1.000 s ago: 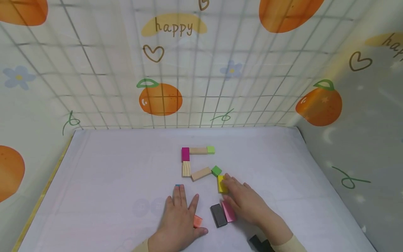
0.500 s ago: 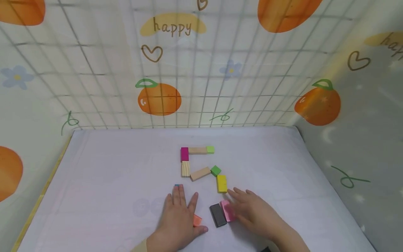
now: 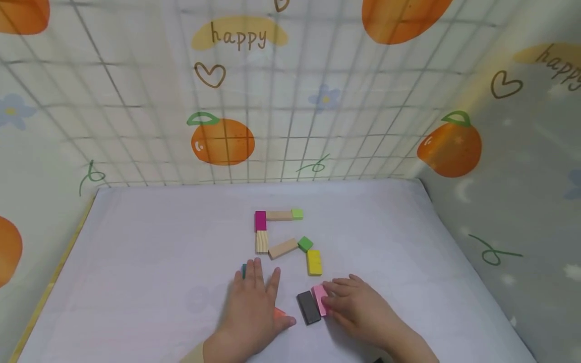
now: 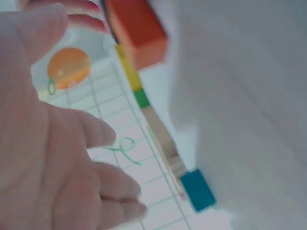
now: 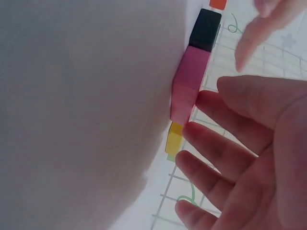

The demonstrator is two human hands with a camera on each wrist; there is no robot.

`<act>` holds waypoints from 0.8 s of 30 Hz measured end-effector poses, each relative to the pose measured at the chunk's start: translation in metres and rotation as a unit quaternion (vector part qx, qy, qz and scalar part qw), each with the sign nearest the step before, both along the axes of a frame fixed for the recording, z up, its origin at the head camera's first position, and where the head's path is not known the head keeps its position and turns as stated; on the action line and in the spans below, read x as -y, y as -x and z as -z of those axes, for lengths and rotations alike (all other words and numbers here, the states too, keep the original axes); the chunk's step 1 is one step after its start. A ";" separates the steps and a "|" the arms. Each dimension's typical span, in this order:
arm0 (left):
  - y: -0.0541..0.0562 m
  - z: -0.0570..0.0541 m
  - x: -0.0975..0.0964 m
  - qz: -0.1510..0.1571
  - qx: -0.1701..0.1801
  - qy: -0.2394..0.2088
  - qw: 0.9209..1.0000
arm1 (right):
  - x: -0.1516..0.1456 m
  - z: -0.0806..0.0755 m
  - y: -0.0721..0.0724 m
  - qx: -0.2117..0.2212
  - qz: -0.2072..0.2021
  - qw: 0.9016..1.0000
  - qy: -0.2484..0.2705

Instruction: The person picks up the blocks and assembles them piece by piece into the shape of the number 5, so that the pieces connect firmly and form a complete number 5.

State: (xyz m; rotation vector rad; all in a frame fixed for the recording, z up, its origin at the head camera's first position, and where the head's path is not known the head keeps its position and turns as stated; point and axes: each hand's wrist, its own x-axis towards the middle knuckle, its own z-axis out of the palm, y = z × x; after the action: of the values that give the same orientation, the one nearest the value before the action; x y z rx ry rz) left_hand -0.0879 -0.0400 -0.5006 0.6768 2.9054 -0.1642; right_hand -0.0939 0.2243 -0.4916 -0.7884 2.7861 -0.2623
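My right hand rests its spread, slightly bent fingers at the right side of a pink block. In the right wrist view, the fingertips overlap the edge of that pink block, and the thumb stands apart. A dark grey block lies against the pink one on its left. My left hand, fingers straight and spread, is over the table; an orange block shows partly between its thumb and index finger. A teal block lies near its fingertips, mostly hidden in the head view.
Farther back, a bent row of blocks runs from light green through plain wood, magenta and striped wood to a slanted wooden block, green and yellow. A printed curtain stands behind the table.
My right hand has left the yellow block and come back toward me to the pink block. The left hand has shifted slightly, showing more of the teal block's side. The head view has turned slightly right.
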 end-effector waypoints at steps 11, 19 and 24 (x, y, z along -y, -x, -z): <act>-0.008 0.005 -0.033 0.205 0.096 -0.065 0.972 | 0.003 0.007 -0.005 -0.104 0.030 0.994 -0.022; -0.006 0.007 -0.022 0.170 0.102 -0.065 0.978 | 0.007 0.007 -0.005 -0.100 0.050 0.993 -0.030; -0.005 0.001 -0.004 0.130 0.104 -0.072 0.983 | 0.007 0.006 -0.007 -0.079 0.055 0.994 -0.046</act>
State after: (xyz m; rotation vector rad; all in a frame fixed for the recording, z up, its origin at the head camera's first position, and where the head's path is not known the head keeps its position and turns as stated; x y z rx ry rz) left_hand -0.0830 -0.0362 -0.5012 1.0296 2.6384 0.0838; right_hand -0.0872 0.2177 -0.4978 -0.6607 2.9701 -0.0942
